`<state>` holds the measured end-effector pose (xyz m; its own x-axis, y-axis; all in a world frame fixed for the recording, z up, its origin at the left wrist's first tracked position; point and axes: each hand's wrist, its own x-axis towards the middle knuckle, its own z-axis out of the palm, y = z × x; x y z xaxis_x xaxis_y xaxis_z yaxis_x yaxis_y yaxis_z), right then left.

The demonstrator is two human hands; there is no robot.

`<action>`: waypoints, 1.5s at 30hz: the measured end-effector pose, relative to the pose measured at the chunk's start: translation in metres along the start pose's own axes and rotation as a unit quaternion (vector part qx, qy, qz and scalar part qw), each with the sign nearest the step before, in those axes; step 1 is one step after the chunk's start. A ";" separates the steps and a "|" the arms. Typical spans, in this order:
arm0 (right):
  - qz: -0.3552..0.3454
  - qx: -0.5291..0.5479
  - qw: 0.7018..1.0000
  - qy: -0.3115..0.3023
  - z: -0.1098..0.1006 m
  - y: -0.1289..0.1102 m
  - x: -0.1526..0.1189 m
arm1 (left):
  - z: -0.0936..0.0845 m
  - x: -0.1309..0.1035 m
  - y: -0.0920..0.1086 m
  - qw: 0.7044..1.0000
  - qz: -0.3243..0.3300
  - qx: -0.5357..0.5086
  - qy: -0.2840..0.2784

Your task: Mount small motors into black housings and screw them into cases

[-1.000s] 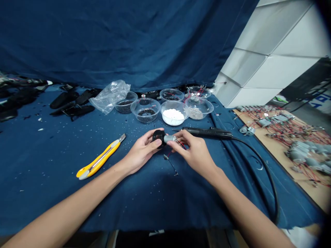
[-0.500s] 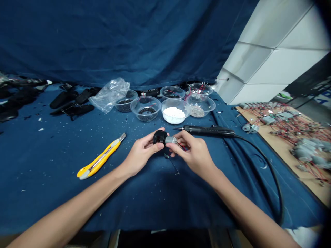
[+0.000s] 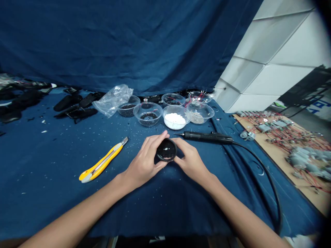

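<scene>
A round, glossy black plastic housing (image 3: pixel 167 150) faces up toward me, its circular rim toward the camera. My left hand (image 3: pixel 147 156) wraps its left side, fingers along the far edge and thumb at the near edge. My right hand (image 3: pixel 190 156) pinches the right side of the same housing. The small silver motor seen earlier is hidden now, behind the housing or the fingers. To the left lies a yellow utility knife (image 3: pixel 103 162) with its metal tip pointing away. Beyond my right hand rests a black electric screwdriver (image 3: pixel 208 136) with a cable.
Clear plastic bowls hold small dark screws (image 3: pixel 148 119), white material (image 3: pixel 174 120) and grey bits (image 3: pixel 197 117). A clear bag (image 3: pixel 111 103) and black plastic parts (image 3: pixel 74 108) lie at the back left. Wired motors (image 3: pixel 307 158) cover a board at right.
Both hands have turned the black housing so its round face points at me. The silver motor and dangling wire have gone out of sight. The view has shifted slightly.
</scene>
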<state>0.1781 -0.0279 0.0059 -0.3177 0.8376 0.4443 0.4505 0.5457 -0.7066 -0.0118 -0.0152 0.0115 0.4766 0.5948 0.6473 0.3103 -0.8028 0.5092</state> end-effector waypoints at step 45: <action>-0.053 0.048 0.996 -0.047 -0.010 -0.028 -0.008 | -0.021 0.001 0.026 0.964 -0.057 -0.218 -0.141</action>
<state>0.1765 -0.0495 0.0283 -0.4383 0.7671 0.4684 0.3307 0.6222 -0.7096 -0.0208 -0.0344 0.0376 0.6842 0.5930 0.4245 0.0280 -0.6030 0.7972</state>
